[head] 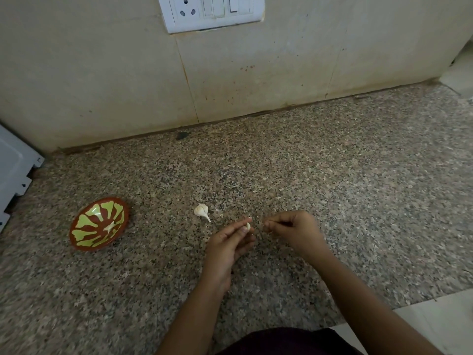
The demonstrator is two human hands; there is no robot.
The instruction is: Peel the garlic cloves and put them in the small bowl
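— What is nearest?

— A dark cloth (281, 340) at six o'clock, with two bare forearms rising from it over the speckled granite worktop (358, 201).

— And the hands?

— The left hand (227, 243) is palm-up and grasps a garlic clove (247, 227) between its thumb and fingertips; the clove is small, pale and smooth-looking. Just beside it at three o'clock, the right hand (294, 230) is clenched, thumb pressed to forefinger. Whether a scrap of skin lies between them is too small to tell. The two hands are close but apart.

— Anything on the stone?

— A garlic bulb (202, 211), white and papery with a tapering stalk, lies at eleven o'clock from the left hand, near it.

— Where is the small bowl (99, 224)?

— Well apart, at nine o'clock from the hands. It is round and glossy, reddish-brown with yellow-green petal shapes, and holds one pale piece (110, 226).

— Further back?

— A white appliance (12, 170) with a notched edge at nine o'clock; then the wall (102, 73) of flat beige tiles, spotted, and a white plastic switch plate (212, 12) at twelve o'clock.
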